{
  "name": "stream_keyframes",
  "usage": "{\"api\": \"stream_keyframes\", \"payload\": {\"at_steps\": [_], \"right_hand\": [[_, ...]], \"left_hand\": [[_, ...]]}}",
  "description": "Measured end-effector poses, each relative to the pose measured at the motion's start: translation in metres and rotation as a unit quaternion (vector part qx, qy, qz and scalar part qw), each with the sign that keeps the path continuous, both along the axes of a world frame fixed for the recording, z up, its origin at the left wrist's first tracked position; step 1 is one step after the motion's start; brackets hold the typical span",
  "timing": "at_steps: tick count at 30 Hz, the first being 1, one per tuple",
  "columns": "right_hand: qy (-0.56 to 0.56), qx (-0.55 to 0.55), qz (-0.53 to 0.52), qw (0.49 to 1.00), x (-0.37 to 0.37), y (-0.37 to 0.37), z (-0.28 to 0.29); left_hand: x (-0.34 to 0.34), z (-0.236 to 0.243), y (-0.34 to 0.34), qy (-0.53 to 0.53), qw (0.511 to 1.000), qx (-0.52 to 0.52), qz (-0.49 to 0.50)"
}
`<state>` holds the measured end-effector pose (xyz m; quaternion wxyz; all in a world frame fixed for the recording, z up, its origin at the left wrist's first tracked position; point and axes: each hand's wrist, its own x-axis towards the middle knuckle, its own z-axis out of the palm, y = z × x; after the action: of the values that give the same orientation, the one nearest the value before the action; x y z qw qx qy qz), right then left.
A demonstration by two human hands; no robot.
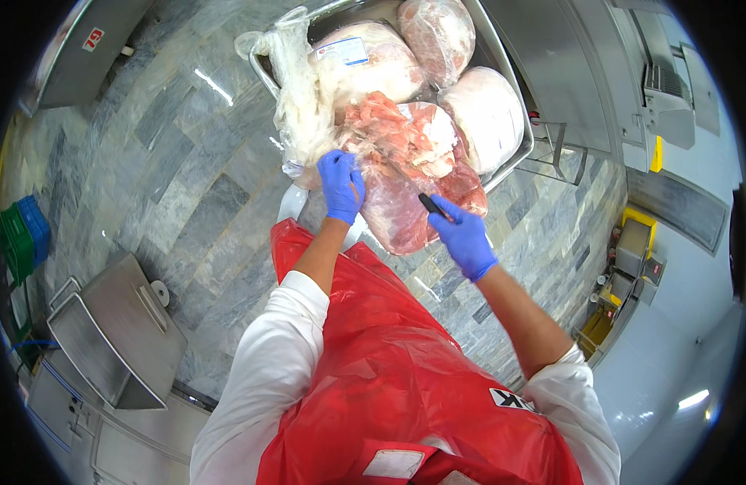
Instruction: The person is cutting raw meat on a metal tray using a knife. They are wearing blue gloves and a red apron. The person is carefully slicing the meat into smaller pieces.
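Observation:
A large piece of raw pink meat (pixel 396 212) hangs over the near edge of a metal tub (pixel 502 56). My right hand (pixel 465 242), in a blue glove, grips a knife (pixel 429 204) by its black handle. The thin blade lies across the meat, pointing up and left. My left hand (pixel 339 184), also gloved, is closed at the meat's left edge, against crumpled clear plastic wrap (pixel 296 101). What its fingers pinch is hidden. Cut, loose pink meat (pixel 381 121) lies just beyond the blade.
More large wrapped meat pieces fill the tub: a labelled one (pixel 381 69), a reddish one (pixel 438 36) and a pale one (pixel 484 113). A steel bin (pixel 114 331) stands at left, near green and blue crates (pixel 24 234). Grey tiles (pixel 195 186) cover the floor.

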<state>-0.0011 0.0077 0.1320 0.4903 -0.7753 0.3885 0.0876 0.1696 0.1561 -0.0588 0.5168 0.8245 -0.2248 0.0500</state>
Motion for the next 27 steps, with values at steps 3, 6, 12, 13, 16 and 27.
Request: {"api": "stream_keyframes", "payload": {"at_steps": [3,6,12,13,16,27], "right_hand": [[0.126,0.335,-0.220,0.907,0.039,-0.015,0.056],[0.056,0.296,-0.239,0.923,0.011,0.002,0.043],[-0.051,-0.053,-0.022,0.997,-0.036,0.016,0.020],[-0.048,-0.119,0.018,0.992,-0.038,0.015,0.026],[0.106,-0.278,0.195,0.935,-0.018,-0.010,0.085],[0.128,-0.314,0.389,0.857,0.066,-0.047,0.107]], "left_hand": [[0.002,-0.001,-0.001,-0.003,1.000,0.006,0.010],[0.002,-0.003,-0.001,-0.001,1.000,-0.001,0.004],[0.000,-0.003,0.000,0.001,0.999,0.033,0.009],[0.000,-0.003,0.000,-0.002,0.999,0.038,0.012],[0.002,-0.008,-0.001,0.007,0.999,0.040,0.030],[0.003,0.007,-0.005,0.022,0.998,0.061,0.004]]}}
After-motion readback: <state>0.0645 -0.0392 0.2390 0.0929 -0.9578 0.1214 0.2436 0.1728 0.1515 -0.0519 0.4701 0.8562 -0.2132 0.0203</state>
